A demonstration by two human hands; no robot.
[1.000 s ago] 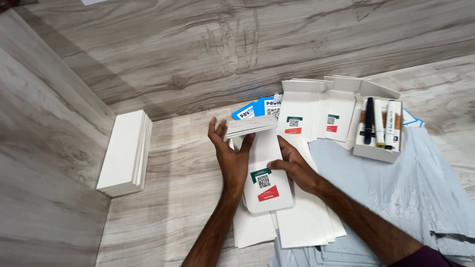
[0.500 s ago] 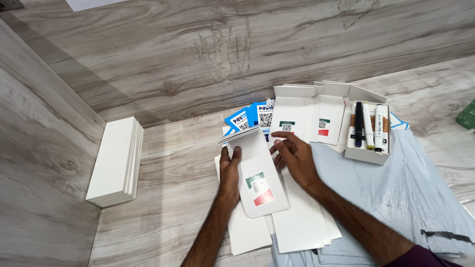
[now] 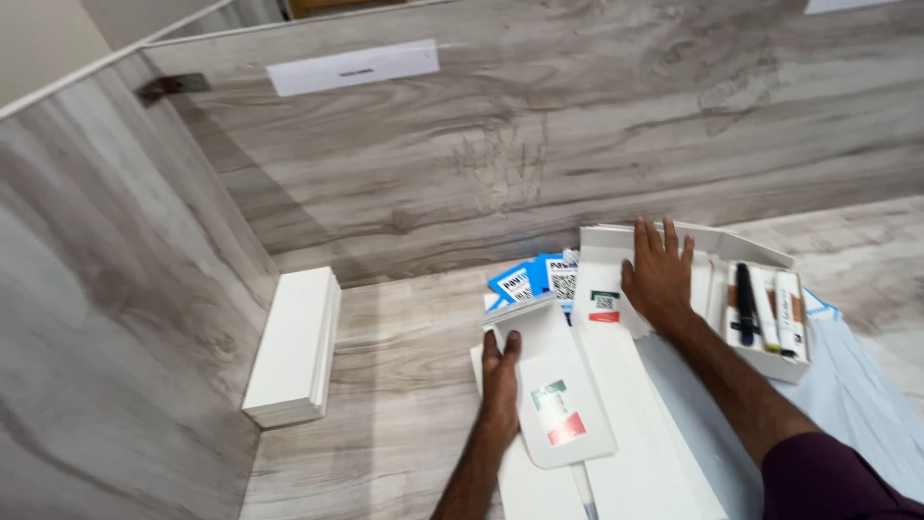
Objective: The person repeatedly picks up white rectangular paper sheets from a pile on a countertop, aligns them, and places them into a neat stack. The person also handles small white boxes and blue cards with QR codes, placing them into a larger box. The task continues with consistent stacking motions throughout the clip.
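Centrally, the left hand [image 3: 500,385] lies flat on the table [image 3: 404,385], fingers together, pinning the edge of a white flat card sleeve [image 3: 558,395] that bears a green and red label. The right hand [image 3: 659,274], fingers spread and open, presses on the row of upright white sleeves [image 3: 602,289] standing just beyond; it grips nothing. Beside that row, an open white box [image 3: 770,356] holds a black pen and white markers. Blue printed cards [image 3: 534,279] lie behind the flat sleeve, more white sheets beneath it. A separate stack of white sleeves [image 3: 294,347] stands well apart by the left wall. Judging by the piles, several sleeves are stood up and many remain flat.
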